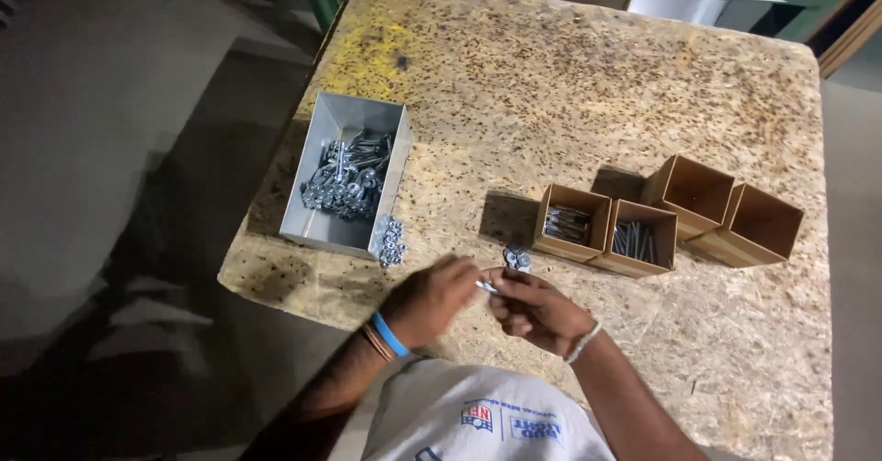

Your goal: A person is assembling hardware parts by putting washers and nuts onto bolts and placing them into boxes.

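Note:
My left hand (432,300) and my right hand (537,312) meet over the near edge of a chipboard table (588,93). Both pinch a small silver bolt (486,286) between their fingertips. Just beyond the fingers lie a few loose silver nuts (517,259). A blue band and a brown one circle my left wrist, a pale bracelet my right.
A grey metal tray (323,227) at the left holds several silver bolts (349,176); a heap of nuts (391,240) lies by its near corner. Four brown cardboard boxes stand at the right: two (571,224) (636,239) hold bolts, two (691,193) (759,225) look empty.

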